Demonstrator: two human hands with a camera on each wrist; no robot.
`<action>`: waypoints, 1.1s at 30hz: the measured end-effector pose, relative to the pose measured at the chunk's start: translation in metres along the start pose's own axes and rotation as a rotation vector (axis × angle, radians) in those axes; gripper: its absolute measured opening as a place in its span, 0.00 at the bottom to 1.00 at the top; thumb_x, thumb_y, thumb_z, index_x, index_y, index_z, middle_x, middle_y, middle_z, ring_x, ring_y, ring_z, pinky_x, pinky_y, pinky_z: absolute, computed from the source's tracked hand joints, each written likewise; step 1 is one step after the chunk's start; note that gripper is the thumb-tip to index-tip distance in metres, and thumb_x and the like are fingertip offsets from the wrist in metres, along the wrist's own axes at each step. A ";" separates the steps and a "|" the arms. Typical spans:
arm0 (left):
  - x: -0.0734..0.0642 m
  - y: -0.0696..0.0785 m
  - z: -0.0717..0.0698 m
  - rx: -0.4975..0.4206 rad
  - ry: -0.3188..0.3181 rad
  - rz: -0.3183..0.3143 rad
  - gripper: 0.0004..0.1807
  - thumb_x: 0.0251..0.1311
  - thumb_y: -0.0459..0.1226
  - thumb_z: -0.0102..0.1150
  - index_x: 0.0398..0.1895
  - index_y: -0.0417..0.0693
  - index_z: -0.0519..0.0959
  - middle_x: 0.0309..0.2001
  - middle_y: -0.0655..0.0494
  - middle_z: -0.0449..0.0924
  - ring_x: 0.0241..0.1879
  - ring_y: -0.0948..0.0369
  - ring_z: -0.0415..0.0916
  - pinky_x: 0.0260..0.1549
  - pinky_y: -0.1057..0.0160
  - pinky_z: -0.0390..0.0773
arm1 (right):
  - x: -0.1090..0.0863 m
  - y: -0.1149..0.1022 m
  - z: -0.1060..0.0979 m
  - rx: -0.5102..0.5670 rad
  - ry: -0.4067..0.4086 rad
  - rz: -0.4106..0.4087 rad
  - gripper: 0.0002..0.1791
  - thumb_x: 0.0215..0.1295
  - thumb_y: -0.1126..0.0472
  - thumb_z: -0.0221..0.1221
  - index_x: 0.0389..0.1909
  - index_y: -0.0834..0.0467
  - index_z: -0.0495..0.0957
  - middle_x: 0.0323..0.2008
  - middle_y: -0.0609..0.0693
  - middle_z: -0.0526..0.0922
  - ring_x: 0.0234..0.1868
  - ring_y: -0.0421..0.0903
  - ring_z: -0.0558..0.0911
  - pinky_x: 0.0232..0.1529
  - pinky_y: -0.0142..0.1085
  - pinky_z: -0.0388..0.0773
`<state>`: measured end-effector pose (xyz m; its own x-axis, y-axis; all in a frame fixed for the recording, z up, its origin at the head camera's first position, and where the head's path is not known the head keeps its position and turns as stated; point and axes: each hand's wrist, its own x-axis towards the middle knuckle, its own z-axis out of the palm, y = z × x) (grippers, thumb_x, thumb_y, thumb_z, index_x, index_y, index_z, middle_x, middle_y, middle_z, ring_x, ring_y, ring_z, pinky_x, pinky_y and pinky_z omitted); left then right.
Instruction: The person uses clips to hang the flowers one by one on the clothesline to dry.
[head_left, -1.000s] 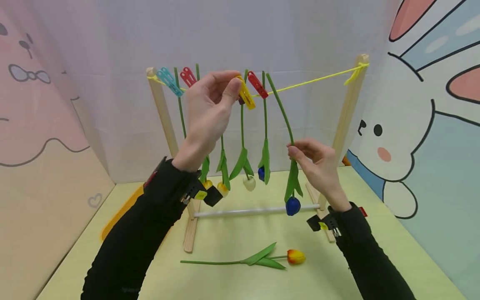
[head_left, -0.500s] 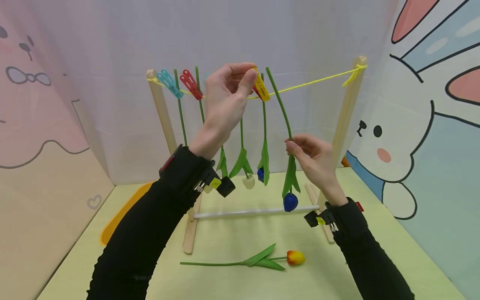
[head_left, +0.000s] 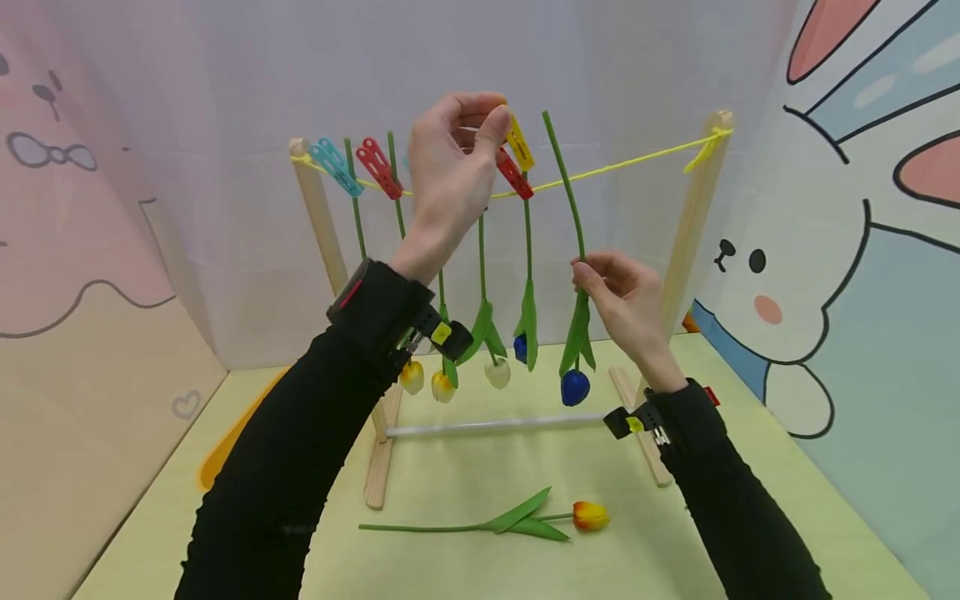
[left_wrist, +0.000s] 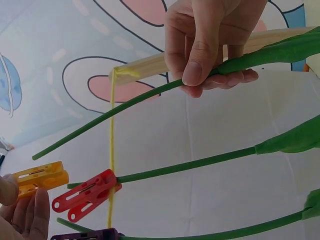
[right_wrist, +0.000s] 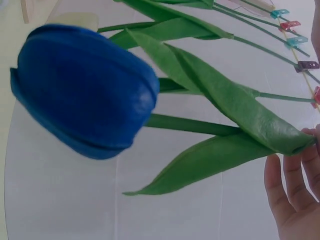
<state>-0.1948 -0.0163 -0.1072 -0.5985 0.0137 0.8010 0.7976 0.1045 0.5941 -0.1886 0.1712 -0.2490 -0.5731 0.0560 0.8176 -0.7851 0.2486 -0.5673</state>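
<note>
My left hand (head_left: 461, 167) pinches a yellow clothespin (head_left: 519, 143) by its end, just above the yellow string (head_left: 622, 165). In the left wrist view that clothespin (left_wrist: 42, 177) is beside a red clothespin (left_wrist: 87, 194), which clips a green stem to the string. My right hand (head_left: 624, 300) pinches the stem of an artificial blue tulip (head_left: 574, 388) near its leaves, flower head down. Its bare stem end rises above the string, right of the red clothespin. The blue flower head (right_wrist: 87, 92) fills much of the right wrist view.
Several tulips hang head down from the string, including a white one (head_left: 497, 373), held by clothespins such as a blue one (head_left: 336, 167). A wooden post (head_left: 693, 225) stands at right. A red-yellow tulip (head_left: 590, 516) lies on the table; an orange tray (head_left: 225, 450) is at left.
My left hand has moved right and up with the yellow clothespin, past the dark one to the last red one. My right hand has raised the blue tulip slightly.
</note>
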 end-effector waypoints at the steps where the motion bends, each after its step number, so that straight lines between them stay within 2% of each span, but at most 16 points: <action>1: 0.002 0.001 0.001 0.003 -0.007 -0.004 0.16 0.61 0.33 0.59 0.50 0.32 0.77 0.43 0.43 0.79 0.37 0.56 0.76 0.42 0.71 0.76 | 0.001 0.001 0.000 0.000 0.008 -0.004 0.06 0.61 0.77 0.57 0.37 0.78 0.79 0.29 0.40 0.82 0.27 0.37 0.80 0.34 0.21 0.78; 5: 0.007 0.006 0.008 0.029 -0.022 -0.011 0.15 0.62 0.33 0.58 0.50 0.33 0.77 0.42 0.43 0.80 0.36 0.56 0.78 0.41 0.71 0.78 | 0.003 0.004 0.000 -0.002 0.015 -0.002 0.07 0.61 0.77 0.58 0.38 0.77 0.79 0.29 0.44 0.82 0.27 0.38 0.80 0.34 0.21 0.78; 10: 0.009 0.009 0.015 0.153 -0.037 -0.003 0.13 0.63 0.35 0.58 0.48 0.36 0.79 0.40 0.46 0.80 0.34 0.60 0.78 0.37 0.72 0.77 | 0.005 0.007 0.001 0.004 0.012 0.039 0.08 0.63 0.74 0.57 0.40 0.77 0.79 0.28 0.42 0.82 0.28 0.39 0.80 0.35 0.23 0.78; 12: 0.009 0.009 0.018 0.179 -0.049 -0.006 0.14 0.63 0.35 0.58 0.48 0.37 0.79 0.40 0.47 0.80 0.34 0.61 0.78 0.37 0.73 0.76 | 0.006 0.009 0.001 0.015 0.023 0.058 0.09 0.64 0.72 0.57 0.40 0.77 0.79 0.28 0.40 0.82 0.28 0.40 0.80 0.35 0.23 0.78; 16: 0.010 0.008 0.021 0.213 -0.075 -0.019 0.13 0.64 0.35 0.57 0.48 0.37 0.79 0.40 0.48 0.80 0.35 0.61 0.77 0.37 0.73 0.76 | 0.008 0.011 0.001 0.035 0.038 0.085 0.11 0.65 0.70 0.57 0.40 0.76 0.78 0.27 0.43 0.81 0.28 0.42 0.80 0.34 0.24 0.77; 23: 0.012 0.007 0.025 0.376 -0.133 -0.009 0.11 0.66 0.37 0.55 0.45 0.40 0.81 0.38 0.50 0.82 0.33 0.62 0.76 0.34 0.71 0.74 | 0.008 0.013 0.005 0.062 0.020 0.096 0.11 0.66 0.70 0.57 0.42 0.77 0.78 0.28 0.45 0.82 0.28 0.40 0.80 0.35 0.23 0.78; 30: 0.013 0.008 0.027 0.404 -0.191 -0.064 0.10 0.66 0.36 0.56 0.42 0.40 0.83 0.35 0.50 0.83 0.32 0.60 0.76 0.32 0.66 0.73 | 0.009 0.015 0.009 0.079 0.001 0.078 0.11 0.65 0.71 0.57 0.41 0.78 0.78 0.27 0.43 0.82 0.27 0.40 0.80 0.31 0.23 0.77; 33: 0.013 0.008 0.028 0.419 -0.207 -0.069 0.11 0.66 0.37 0.56 0.43 0.41 0.83 0.36 0.50 0.83 0.33 0.61 0.77 0.32 0.66 0.73 | 0.009 0.016 0.011 0.069 -0.008 0.069 0.10 0.65 0.71 0.57 0.40 0.78 0.78 0.27 0.43 0.83 0.27 0.41 0.80 0.30 0.23 0.77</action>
<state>-0.1987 0.0126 -0.0942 -0.6854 0.1861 0.7040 0.6817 0.5041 0.5303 -0.2092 0.1656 -0.2520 -0.6282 0.0631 0.7755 -0.7577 0.1768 -0.6282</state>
